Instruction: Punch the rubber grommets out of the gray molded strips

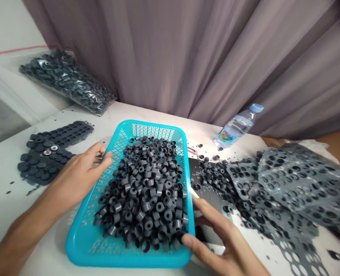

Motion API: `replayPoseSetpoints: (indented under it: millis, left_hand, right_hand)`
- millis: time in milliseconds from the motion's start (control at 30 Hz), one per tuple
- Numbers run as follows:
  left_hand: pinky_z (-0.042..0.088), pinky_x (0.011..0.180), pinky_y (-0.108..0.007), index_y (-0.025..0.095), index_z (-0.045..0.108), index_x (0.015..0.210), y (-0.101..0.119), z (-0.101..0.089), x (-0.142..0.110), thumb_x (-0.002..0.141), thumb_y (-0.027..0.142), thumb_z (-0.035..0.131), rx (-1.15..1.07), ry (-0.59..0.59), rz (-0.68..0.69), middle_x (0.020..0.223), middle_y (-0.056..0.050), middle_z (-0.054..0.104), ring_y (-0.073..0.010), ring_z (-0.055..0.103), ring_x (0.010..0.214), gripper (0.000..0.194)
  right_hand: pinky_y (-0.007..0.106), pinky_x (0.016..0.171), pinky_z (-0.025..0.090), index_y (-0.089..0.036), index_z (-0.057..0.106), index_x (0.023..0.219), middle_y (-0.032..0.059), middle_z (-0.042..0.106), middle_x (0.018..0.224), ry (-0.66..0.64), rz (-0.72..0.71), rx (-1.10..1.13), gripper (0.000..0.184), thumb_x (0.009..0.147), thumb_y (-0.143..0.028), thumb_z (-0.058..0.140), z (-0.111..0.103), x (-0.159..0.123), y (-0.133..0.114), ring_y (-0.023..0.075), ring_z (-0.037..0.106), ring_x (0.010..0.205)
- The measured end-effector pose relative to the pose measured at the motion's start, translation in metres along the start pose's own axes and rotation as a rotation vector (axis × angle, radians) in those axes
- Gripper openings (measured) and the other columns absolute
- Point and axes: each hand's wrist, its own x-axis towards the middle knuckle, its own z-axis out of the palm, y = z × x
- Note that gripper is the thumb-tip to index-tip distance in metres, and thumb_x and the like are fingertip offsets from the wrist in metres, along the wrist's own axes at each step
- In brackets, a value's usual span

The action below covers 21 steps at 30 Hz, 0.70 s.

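A turquoise plastic basket (129,260) with perforated walls is between my two hands. Heaped inside it are many small dark grey rubber caps (147,188), short cylinders, some with a hole in the end. My left hand (91,165) grips the basket's left rim, thumb over the edge and fingers outside. At the lower right, my right hand (215,237) holds the opposite rim, its thumb on top and its fingers against the outer wall, partly hidden. Whether the basket touches the table or is slightly lifted, I cannot tell.
Perforated grey rubber sheets (302,180) and loose caps (215,176) lie at right. A water bottle (235,128) leans near the curtain (164,57). A filled plastic bag (69,82) rests back left, above moulded dark sheets (49,153) on the white table (3,199).
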Motion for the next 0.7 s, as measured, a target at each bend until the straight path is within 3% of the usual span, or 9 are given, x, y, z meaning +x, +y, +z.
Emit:
replayPoseSetpoints:
  millis: [267,467,700]
  left_hand:
    - [0.043,0.081,-0.029,0.024,0.05,0.087,0.004,0.003,0.0,0.096,0.042,0.049,-0.09,0.107,-0.041,0.086,0.001,0.066,-0.0234,0.067,0.092,0.02]
    - [0.045,0.088,-0.03,0.023,0.051,0.087,0.007,0.003,-0.002,0.097,0.043,0.05,-0.11,0.153,-0.016,0.087,0.0,0.066,-0.0233,0.067,0.096,0.022]
    - [0.046,0.082,-0.028,0.023,0.053,0.085,0.009,0.002,-0.003,0.095,0.045,0.053,-0.12,0.23,-0.021,0.087,0.001,0.065,-0.0218,0.068,0.09,0.024]
  right_hand:
    - [0.04,0.092,0.064,-0.036,0.055,0.148,0.0056,0.058,0.149,-0.028,-0.073,-0.044,0.067,0.086,-0.052,0.076,-0.006,0.002,0.001,0.0284,0.073,0.108]
    - [0.039,0.084,0.066,-0.038,0.048,0.153,0.0057,0.068,0.136,-0.061,-0.107,-0.083,0.07,0.089,-0.054,0.071,-0.009,0.006,-0.005,0.0268,0.075,0.096]
    - [0.039,0.083,0.065,-0.036,0.046,0.155,0.0056,0.075,0.122,-0.069,-0.09,-0.078,0.068,0.092,-0.052,0.067,-0.007,0.011,-0.009,0.0283,0.074,0.094]
